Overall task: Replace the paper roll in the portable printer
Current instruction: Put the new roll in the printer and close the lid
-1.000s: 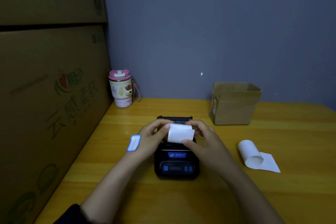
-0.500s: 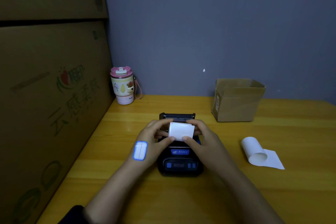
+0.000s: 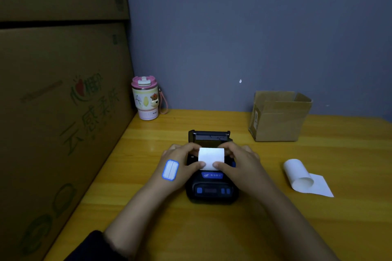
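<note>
A black portable printer [image 3: 211, 192] with blue buttons sits on the wooden table, its lid [image 3: 209, 135] open toward the wall. A white paper roll [image 3: 211, 158] lies in the open compartment with its loose end pulled toward me. My left hand [image 3: 180, 162] holds the roll's left side, thumb pressing the paper's lower left corner. My right hand [image 3: 239, 160] holds the right side, thumb on the lower right corner. A blue-edged sticker [image 3: 170, 170] is on the back of my left hand. Another curled white roll [image 3: 301, 177] lies on the table to the right.
An open small cardboard box [image 3: 277, 121] stands at the back right by the grey wall. A pink-lidded cup [image 3: 146, 98] with a strap stands in the back left corner. Large cardboard cartons [image 3: 59, 112] wall off the left side of the table [image 3: 318, 229].
The roll has gone down from just above the printer into the open compartment. Both thumbs have slid toward me along the paper's loose end.
</note>
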